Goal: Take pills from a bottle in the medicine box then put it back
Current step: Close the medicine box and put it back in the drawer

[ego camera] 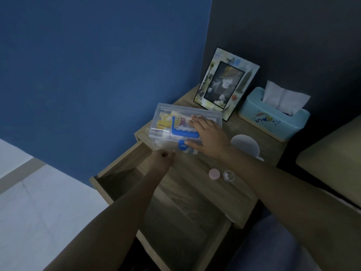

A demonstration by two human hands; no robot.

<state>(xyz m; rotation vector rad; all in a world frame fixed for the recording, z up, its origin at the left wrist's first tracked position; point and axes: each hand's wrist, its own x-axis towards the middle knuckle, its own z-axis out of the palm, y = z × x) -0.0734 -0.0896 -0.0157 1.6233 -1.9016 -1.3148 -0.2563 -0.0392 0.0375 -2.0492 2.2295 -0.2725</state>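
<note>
Now the clear medicine box [185, 126], lid closed, sits at the far left of the wooden bench [220, 184], above an open drawer [175, 222]. My right hand [207, 136] lies flat and spread on its lid, thumb by the blue latch [182, 145]. My left hand [163, 156] curls at the box's near corner; I cannot tell its grip. A pink cap [214, 174] and small clear bottle [229, 175] sit nearer me.

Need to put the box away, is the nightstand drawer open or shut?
Open. The drawer is pulled well out from the nightstand, its inside showing below the left hand.
</note>
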